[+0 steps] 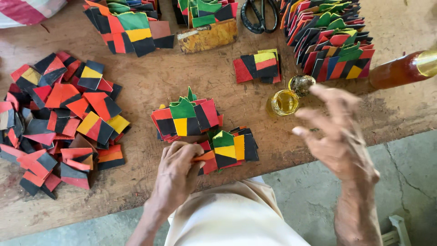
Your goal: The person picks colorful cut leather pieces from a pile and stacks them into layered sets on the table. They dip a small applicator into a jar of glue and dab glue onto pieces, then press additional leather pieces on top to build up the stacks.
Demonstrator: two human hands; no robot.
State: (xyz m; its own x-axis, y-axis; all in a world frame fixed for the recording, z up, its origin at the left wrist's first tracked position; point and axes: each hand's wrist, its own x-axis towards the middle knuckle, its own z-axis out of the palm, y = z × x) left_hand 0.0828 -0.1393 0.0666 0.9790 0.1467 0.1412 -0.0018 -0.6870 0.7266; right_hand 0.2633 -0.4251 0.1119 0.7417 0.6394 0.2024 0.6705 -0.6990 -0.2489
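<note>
1. Patchwork pieces, sewn from red, black, yellow and green panels, are what we have in hand; a loose heap of them (59, 123) lies well out to the left of our left hand on the wooden worktop (150, 82).
2. Our left hand (176, 175) is closed in a pinch on the orange edge of one piece, part of the small stack (227, 148) just beyond the fingers.
3. Another small stack (186, 116) sits farther ahead of that hand.
4. We judge these pieces thin, light and flexible, probably leather or vinyl; taking one by its edge between thumb and forefinger looks best, as the flat faces may slide over each other.
5. A small jar of yellow liquid (283, 102) stands just ahead of our right hand.
6. Our right hand (339, 134) hovers above the worktop edge, fingers spread wide, holding nothing.
</note>
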